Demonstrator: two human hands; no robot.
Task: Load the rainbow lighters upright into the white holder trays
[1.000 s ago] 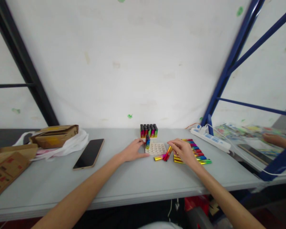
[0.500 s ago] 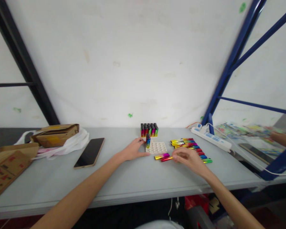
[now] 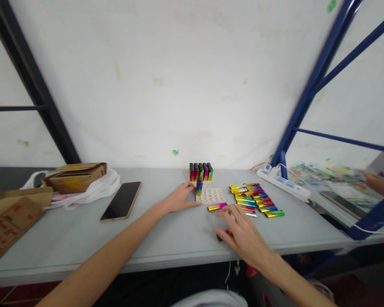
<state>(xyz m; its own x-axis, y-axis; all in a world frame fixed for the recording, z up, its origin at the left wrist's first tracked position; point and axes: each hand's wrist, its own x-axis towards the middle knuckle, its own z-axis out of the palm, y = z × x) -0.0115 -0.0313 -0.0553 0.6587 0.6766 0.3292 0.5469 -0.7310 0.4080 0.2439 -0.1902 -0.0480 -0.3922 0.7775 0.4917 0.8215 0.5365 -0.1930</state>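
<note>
Resting on the table, my left hand (image 3: 181,198) is open, with its fingers and thumb spread at the left edge of a white tray (image 3: 214,196) with round pockets. A blue and yellow lighter (image 3: 199,187) stands upright at the tray's left side, near the fingertips. My right hand (image 3: 243,234) is open and palm down, its fingers apart. A red lighter with a black end (image 3: 219,237) lies partly beneath its thumb; the hand hides the rest. Close to the right fingertips is a yellow and magenta lighter (image 3: 216,207).
Upright lighters (image 3: 201,172) stand grouped by the wall. Shiny lighters (image 3: 259,200) lie in rows at right, near a power strip (image 3: 283,184). Leftward are a phone (image 3: 120,201), a white bag (image 3: 99,187) and cardboard boxes (image 3: 19,221). Another person's hand (image 3: 379,183) shows far right.
My right hand has come nearer the table's front edge and spread its fingers. The red lighter has moved from beside the yellow and magenta one to under my thumb. My left hand stays put.
</note>
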